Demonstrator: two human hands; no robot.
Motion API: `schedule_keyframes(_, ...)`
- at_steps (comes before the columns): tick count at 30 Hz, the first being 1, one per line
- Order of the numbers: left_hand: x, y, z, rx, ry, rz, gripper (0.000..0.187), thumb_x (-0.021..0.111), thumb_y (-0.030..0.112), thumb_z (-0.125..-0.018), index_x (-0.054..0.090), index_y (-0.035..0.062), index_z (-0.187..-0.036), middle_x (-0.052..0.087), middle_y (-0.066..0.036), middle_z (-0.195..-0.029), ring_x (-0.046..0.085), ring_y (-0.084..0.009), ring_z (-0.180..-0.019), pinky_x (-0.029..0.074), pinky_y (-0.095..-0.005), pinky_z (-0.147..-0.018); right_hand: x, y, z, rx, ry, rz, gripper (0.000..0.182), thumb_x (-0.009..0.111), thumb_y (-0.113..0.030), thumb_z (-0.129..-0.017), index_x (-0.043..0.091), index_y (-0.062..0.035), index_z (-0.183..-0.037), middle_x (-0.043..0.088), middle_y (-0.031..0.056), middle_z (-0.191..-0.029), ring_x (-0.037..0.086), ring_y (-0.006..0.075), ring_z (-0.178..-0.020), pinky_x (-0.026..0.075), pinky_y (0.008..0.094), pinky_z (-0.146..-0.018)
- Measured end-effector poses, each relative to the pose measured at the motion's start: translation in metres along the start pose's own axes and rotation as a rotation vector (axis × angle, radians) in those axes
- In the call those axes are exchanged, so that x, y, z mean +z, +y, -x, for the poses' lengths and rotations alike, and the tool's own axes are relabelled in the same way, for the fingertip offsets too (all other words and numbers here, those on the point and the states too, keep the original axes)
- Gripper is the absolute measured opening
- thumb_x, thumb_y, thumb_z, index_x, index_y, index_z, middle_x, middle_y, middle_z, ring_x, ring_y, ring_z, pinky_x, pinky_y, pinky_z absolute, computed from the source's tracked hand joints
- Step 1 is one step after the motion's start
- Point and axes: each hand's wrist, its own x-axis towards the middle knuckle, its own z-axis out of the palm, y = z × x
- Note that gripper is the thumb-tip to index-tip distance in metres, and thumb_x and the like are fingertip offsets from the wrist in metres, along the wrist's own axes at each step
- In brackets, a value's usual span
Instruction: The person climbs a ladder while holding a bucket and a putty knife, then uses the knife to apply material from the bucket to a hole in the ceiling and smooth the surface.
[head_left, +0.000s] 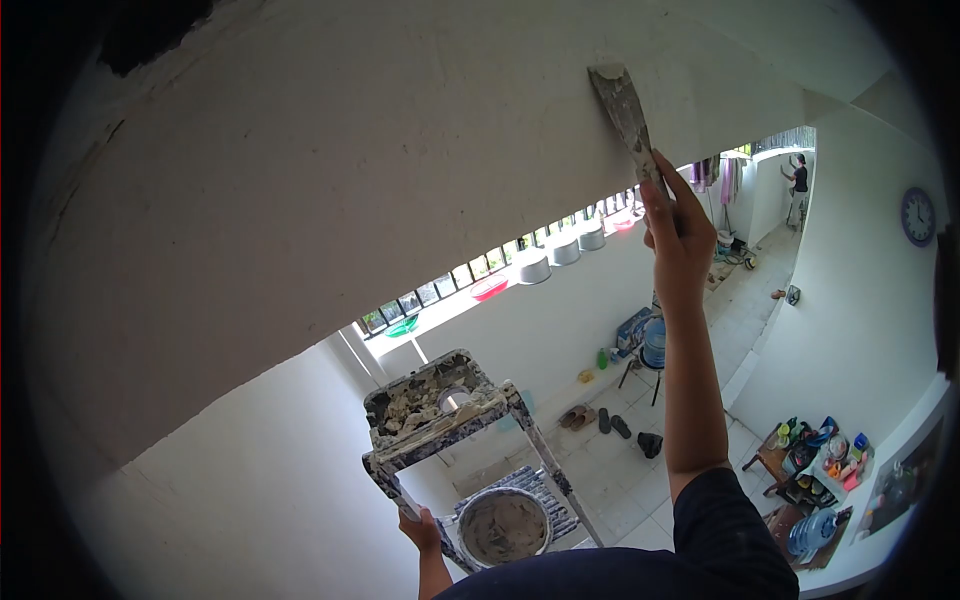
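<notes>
Raised at the upper right, my right hand [682, 228] is closed round the handle of a putty knife [626, 112]. The knife's wide blade lies at the pale sloping ceiling surface [400, 170], with a dab of putty at its tip. Low in the view, my left hand [420, 526] grips the side rail of a plaster-spattered stepladder [540, 440]. On the ladder's top rests a tray of putty [425, 392], with a pale round object partly sunk in it. Below, a bucket [503, 527] smeared with putty stands on a slatted step.
Metal pots [532, 266] and coloured basins [489, 288] line a ledge by the railing. Shoes [612, 422] and a water jug [654, 342] are on the tiled floor side. A cluttered small table [775, 462] stands right, below a wall clock [918, 217]. Another person [798, 178] stands far back.
</notes>
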Motion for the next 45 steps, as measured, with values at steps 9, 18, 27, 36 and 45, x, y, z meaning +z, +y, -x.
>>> schedule_keyframes(9, 0.004, 0.004, -0.001, 0.013, 0.027, 0.013, 0.034, 0.057, 0.004, -0.077, 0.063, -0.0077, -0.109, 0.071, -0.02, -0.089, 0.071, -0.035, -0.081, 0.056, -0.0411, -0.078, -0.009, 0.02, 0.04, -0.017, 0.007, 0.018, 0.044, 0.068, -0.029, -0.1, 0.064, -0.0026, -0.135, 0.053, -0.0065, -0.062, 0.039, 0.0007, -0.053, 0.028, 0.0206, -0.049)
schedule_keyframes(18, 0.004, 0.005, 0.001, 0.001, 0.029, 0.026, 0.034, 0.057, 0.004, -0.077, 0.063, -0.0063, -0.109, 0.071, -0.018, -0.088, 0.071, -0.0331, -0.081, 0.056, -0.0399, -0.078, -0.001, 0.006, 0.012, -0.047, 0.02, 0.12, 0.046, 0.068, -0.033, -0.099, 0.065, -0.0027, -0.133, 0.049, -0.006, -0.057, 0.039, 0.0007, -0.052, 0.027, 0.0217, -0.049)
schedule_keyframes(27, 0.004, 0.004, 0.001, -0.009, 0.016, 0.015, 0.036, 0.057, 0.002, -0.077, 0.064, -0.006, -0.111, 0.073, -0.02, -0.094, 0.073, -0.0348, -0.087, 0.057, -0.041, -0.081, 0.002, -0.034, -0.048, -0.022, -0.034, 0.071, 0.047, 0.068, -0.034, -0.098, 0.065, -0.0024, -0.133, 0.046, -0.0054, -0.055, 0.039, 0.0011, -0.049, 0.027, 0.0227, -0.047)
schedule_keyframes(36, 0.009, -0.003, -0.002, 0.127, 0.083, 0.008, 0.024, 0.057, 0.001, -0.077, 0.06, -0.0024, -0.101, 0.065, -0.012, -0.078, 0.064, -0.0241, -0.064, 0.053, -0.0358, -0.061, 0.003, -0.012, 0.0, -0.034, -0.005, 0.083, 0.043, 0.067, -0.032, -0.099, 0.066, -0.0046, -0.133, 0.044, -0.0064, -0.056, 0.036, 0.0008, -0.048, 0.026, 0.0221, -0.046)
schedule_keyframes(45, 0.002, 0.025, 0.003, 0.005, 0.014, 0.021, 0.037, 0.059, 0.002, -0.077, 0.064, -0.0033, -0.113, 0.072, -0.016, -0.09, 0.072, -0.0307, -0.08, 0.057, -0.0392, -0.076, 0.012, -0.033, -0.038, -0.057, -0.019, 0.091, 0.05, 0.069, -0.037, -0.097, 0.065, -0.0013, -0.132, 0.045, -0.0063, -0.055, 0.037, 0.0023, -0.048, 0.026, 0.023, -0.047)
